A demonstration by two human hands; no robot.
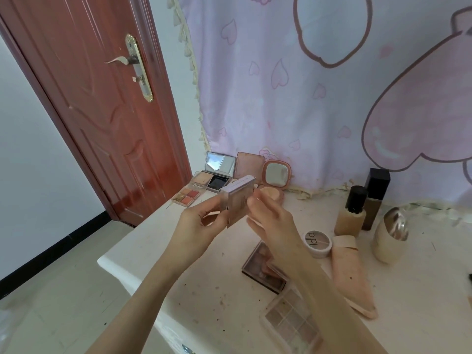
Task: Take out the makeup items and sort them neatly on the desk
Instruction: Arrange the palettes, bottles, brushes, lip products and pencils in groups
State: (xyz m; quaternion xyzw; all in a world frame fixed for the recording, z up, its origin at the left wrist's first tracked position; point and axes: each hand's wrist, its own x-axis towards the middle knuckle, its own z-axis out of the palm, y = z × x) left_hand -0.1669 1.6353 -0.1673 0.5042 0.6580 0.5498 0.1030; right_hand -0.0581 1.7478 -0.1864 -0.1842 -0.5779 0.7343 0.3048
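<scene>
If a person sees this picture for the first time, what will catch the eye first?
First, the small pale pink square compact, held up at centre by the left hand, with the right hand at its right side. Behind hangs a big pink heart-printed cloth, and at left stands a glossy red-brown wooden door.

Both hands (201,221) holding compact (238,200), desk (204,290)

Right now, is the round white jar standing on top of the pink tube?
No, the round white jar sits on the desk, just left of the pink tube.
</scene>
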